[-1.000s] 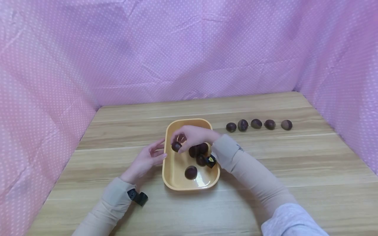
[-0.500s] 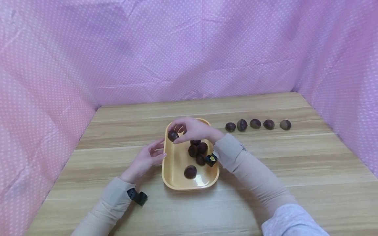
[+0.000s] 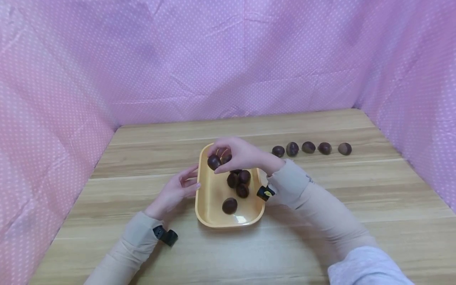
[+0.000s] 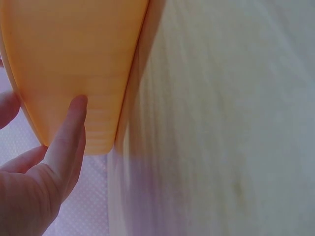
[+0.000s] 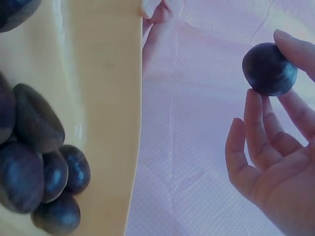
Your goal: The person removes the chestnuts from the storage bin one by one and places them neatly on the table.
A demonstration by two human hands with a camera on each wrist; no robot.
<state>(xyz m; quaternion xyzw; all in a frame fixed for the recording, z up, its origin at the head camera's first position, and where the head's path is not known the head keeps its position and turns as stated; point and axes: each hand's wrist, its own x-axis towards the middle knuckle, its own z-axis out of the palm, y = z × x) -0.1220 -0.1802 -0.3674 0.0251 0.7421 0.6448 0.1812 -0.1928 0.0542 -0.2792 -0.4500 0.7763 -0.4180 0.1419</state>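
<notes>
In the head view, a yellow-orange rectangular tray (image 3: 208, 211) stands on the table with several dark brown chestnuts (image 3: 232, 180) inside. My right hand (image 3: 244, 155) reaches over the tray's far part, pinching a chestnut (image 3: 214, 162) between thumb and fingertips. The right wrist view shows this chestnut (image 5: 269, 70) raised clear beside the tray, with the other fingers spread below it. From the left, my left hand (image 3: 175, 191) touches the tray's side. Its straight fingers (image 4: 70, 129) lie against the outer wall, and the thumb rests at the rim.
Right of the tray, several chestnuts (image 3: 308, 147) lie in a spaced row on the wood-grain table (image 3: 356, 190). Inside the tray, one chestnut (image 3: 229, 206) sits apart near the front. Pink dotted cloth (image 3: 228, 59) hangs behind and at both sides.
My right hand has lifted the pinched chestnut up and toward the tray's far end, then shifted slightly right. My left hand and the tray stay in place.
</notes>
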